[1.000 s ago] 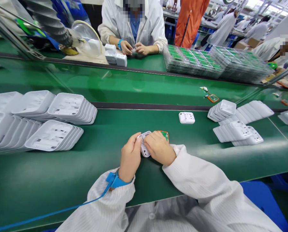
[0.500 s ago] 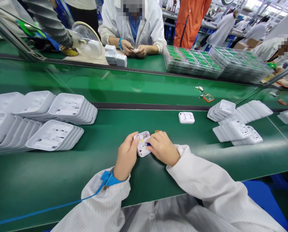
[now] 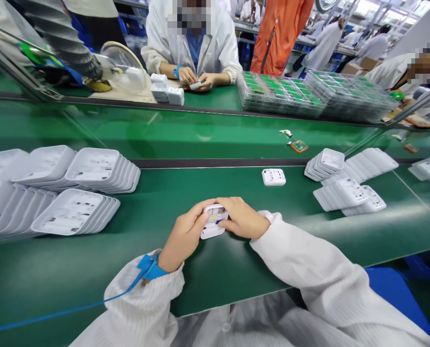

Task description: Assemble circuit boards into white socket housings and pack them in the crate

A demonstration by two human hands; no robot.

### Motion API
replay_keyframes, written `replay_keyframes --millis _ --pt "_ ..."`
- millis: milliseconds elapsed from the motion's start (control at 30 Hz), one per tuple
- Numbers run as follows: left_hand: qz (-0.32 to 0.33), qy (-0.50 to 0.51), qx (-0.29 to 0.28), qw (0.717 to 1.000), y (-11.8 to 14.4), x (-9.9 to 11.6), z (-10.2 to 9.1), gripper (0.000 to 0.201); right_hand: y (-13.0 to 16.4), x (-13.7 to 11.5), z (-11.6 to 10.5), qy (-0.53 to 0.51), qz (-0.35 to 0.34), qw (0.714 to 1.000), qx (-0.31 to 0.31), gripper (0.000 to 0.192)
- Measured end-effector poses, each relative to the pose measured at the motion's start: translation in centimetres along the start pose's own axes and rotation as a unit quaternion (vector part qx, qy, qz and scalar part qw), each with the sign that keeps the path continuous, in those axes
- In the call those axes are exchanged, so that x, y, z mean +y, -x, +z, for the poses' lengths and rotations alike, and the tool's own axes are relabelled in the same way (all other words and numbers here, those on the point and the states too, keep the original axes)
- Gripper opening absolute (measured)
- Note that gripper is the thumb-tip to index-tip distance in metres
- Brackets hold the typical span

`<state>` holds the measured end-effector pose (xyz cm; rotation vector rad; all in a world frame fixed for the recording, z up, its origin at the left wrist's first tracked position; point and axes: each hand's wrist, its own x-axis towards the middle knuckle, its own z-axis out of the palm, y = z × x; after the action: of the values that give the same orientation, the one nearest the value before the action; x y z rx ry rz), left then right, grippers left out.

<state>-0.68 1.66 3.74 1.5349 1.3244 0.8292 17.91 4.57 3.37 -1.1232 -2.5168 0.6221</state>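
A white plastic housing (image 3: 212,230) with rounded corners is held between my two hands over the green bench, its inner side facing up. My left hand (image 3: 186,231) is closed on its left edge, the thumb lying along the rim. On the opposite side my right hand (image 3: 244,219) grips the upper right edge, fingers over the far rim and thumb reaching inside. A small dark blue part shows by the right thumb, and a yellow spot lies inside the housing. A little orange shows beneath the right hand; its kind is hidden.
Stacks of white housings (image 3: 88,166) stand at the left, with smaller white covers (image 3: 345,193) at the right. One white cover (image 3: 273,177) lies beyond my hands. An orange-edged circuit board (image 3: 299,146) rests on the green strip behind. A blue wrist cord (image 3: 73,308) trails left. A co-worker (image 3: 193,53) sits opposite.
My right hand has shifted from inside the housing to its upper right edge. My left fingers now reach further over the top rim. The whole view has shifted slightly.
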Motion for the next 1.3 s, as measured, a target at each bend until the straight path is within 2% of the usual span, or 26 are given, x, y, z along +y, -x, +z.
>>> replay_keyframes --millis 67,267,367,433,533,633,733,833,933,1067,1200,1300 --pt "0.004 -0.003 0.002 1.000 -0.2 0.1 0.0 0.042 -0.3 0.2 -0.2 -0.010 -0.013 1.000 -0.024 0.040" --pt "-0.047 0.036 0.055 0.997 -1.0 -0.5 0.6 0.043 -0.9 -0.6 1.0 0.034 0.064 0.997 -0.016 0.022" --pt "-0.071 0.083 0.052 0.993 -1.7 -1.2 0.6 0.045 -1.6 -0.5 1.0 0.020 0.087 0.995 -0.033 0.022" --pt "-0.080 0.073 0.067 0.992 -2.1 -1.5 0.4 0.046 -2.8 0.3 0.2 -0.009 0.098 0.993 -0.063 0.028" --pt "-0.042 0.014 0.151 0.987 -2.5 -1.9 0.1 0.051 -6.5 2.9 -1.5 -0.101 0.140 0.981 -0.090 0.036" --pt "0.004 -0.025 0.223 0.975 -2.5 -2.3 -0.1 0.055 -11.9 6.3 -3.2 -0.178 0.242 0.953 -0.031 0.030" --pt "-0.004 -0.040 0.208 0.977 -2.3 -2.7 0.0 0.053 -17.3 9.6 -4.6 -0.176 0.309 0.934 0.043 0.021" --pt "-0.028 -0.052 0.174 0.983 -2.0 -2.7 0.2 0.052 -19.8 13.0 -6.7 -0.104 0.347 0.924 0.119 0.040" --pt "-0.045 -0.055 0.150 0.986 -1.5 -2.2 0.2 0.051 -18.3 17.0 -10.2 0.005 0.399 0.900 0.176 0.056" --pt "-0.043 -0.053 0.122 0.990 -1.0 -1.5 0.2 0.047 -12.3 22.3 -14.4 0.099 0.493 0.848 0.165 0.052" --pt "-0.029 -0.055 0.096 0.993 -0.7 -1.1 0.4 0.044 -7.8 25.2 -15.5 0.137 0.553 0.815 0.107 0.045" --pt "-0.035 -0.061 0.078 0.994 -0.8 -1.1 0.7 0.043 -7.2 25.5 -15.4 0.148 0.551 0.816 0.089 0.054"
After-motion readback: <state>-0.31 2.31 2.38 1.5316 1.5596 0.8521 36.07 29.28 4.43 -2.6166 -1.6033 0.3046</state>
